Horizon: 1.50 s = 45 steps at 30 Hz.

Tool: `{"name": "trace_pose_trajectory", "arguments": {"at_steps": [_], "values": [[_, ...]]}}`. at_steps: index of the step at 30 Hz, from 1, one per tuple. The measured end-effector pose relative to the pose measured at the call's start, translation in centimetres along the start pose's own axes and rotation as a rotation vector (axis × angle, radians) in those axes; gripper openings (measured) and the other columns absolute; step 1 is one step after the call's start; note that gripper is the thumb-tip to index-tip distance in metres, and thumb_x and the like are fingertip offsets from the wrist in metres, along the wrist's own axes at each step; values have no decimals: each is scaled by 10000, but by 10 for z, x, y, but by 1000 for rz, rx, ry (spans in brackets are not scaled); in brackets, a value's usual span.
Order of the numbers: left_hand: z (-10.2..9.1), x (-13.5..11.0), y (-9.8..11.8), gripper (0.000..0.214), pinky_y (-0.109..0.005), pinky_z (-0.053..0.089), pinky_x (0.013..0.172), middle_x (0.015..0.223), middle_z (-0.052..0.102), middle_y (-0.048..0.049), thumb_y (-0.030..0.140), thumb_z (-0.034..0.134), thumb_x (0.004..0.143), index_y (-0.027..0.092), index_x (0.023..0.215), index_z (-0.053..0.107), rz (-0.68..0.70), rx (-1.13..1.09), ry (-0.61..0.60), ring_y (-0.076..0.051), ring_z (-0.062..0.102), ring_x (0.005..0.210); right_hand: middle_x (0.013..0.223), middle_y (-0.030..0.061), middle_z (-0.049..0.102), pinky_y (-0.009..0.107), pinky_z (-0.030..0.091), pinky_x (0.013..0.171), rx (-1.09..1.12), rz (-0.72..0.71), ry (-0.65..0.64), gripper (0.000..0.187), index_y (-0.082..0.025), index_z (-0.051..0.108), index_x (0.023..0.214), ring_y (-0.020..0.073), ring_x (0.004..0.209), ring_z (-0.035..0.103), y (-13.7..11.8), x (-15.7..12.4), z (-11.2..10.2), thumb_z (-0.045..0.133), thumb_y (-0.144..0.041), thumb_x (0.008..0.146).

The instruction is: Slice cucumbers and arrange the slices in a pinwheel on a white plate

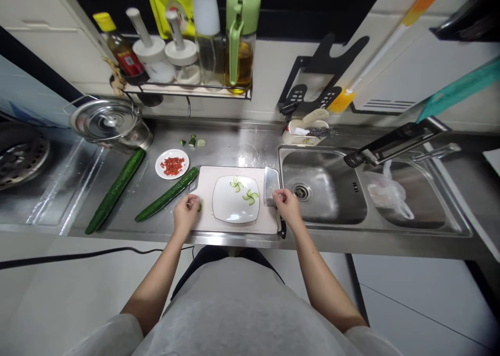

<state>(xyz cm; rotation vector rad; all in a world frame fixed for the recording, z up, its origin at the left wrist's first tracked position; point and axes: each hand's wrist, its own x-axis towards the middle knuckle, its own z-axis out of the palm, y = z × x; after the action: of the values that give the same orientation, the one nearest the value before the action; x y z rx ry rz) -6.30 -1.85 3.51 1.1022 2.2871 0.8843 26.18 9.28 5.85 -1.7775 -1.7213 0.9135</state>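
My left hand (186,213) rests on the left side of a pale cutting board (207,181), fingers curled round a small green cucumber piece (199,207). My right hand (288,206) is closed on the handle of a cleaver (271,186) lying at the board's right edge. Between the hands a square white plate (230,210) holds two fans of cucumber slices (250,195). A cucumber (167,194) lies slanting at the board's left corner.
A longer cucumber (115,189) and a small dish of chopped red chili (172,164) lie to the left, near a lidded steel pot (107,123). Cucumber ends (192,141) sit behind. A double sink (324,189) is to the right; a bottle rack (187,88) stands behind.
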Motion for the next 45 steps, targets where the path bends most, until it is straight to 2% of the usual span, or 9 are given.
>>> {"name": "trace_pose_trajectory", "arguments": {"at_steps": [6,13,22,28,31,37,45], "values": [[-17,-2,-28,279,-273,427,697,794,646,-30,367,530,792,200,969,667,22,224,5,-172,588,738,521,-58,428,243,326,539,28,12,9,300,-192,579,782,121,512,410,5,-8,-4,501,-481,758],[-15,-7,-29,343,-300,436,744,921,632,-71,400,544,812,201,1074,640,-7,344,-82,-202,595,833,502,-55,426,248,310,524,17,-10,-2,348,-192,586,758,121,500,400,-1,-9,2,502,-530,733],[-9,-12,-21,222,-284,393,691,962,624,-66,344,541,828,231,976,662,31,333,-42,-195,569,806,472,-59,391,262,305,513,14,-42,-43,404,-195,591,743,130,485,394,-7,-17,5,486,-585,725],[-9,-13,-19,110,-294,386,758,889,643,-60,259,563,803,218,855,651,86,264,-9,-209,542,876,476,-61,387,260,310,504,17,-64,-65,404,-196,592,753,129,479,393,-9,-22,8,496,-588,734],[-9,-12,-19,95,-285,392,762,839,657,-43,253,579,782,212,831,650,76,184,-2,-193,545,850,484,-61,392,260,313,511,8,-78,-79,392,-197,595,762,129,484,398,-12,-25,11,489,-574,752],[-12,-8,-24,180,-236,407,668,746,657,-6,277,576,772,186,906,653,-21,-70,-38,-130,563,661,504,-56,409,253,314,520,-6,-129,-129,379,-205,611,803,130,499,405,-30,-30,21,487,-562,781],[-12,-3,-24,140,-277,403,741,830,685,-51,217,563,776,182,832,687,85,125,-46,-161,563,743,503,-53,411,249,320,515,16,-198,-209,355,-214,596,791,127,493,418,-56,-36,34,471,-545,810]]}}
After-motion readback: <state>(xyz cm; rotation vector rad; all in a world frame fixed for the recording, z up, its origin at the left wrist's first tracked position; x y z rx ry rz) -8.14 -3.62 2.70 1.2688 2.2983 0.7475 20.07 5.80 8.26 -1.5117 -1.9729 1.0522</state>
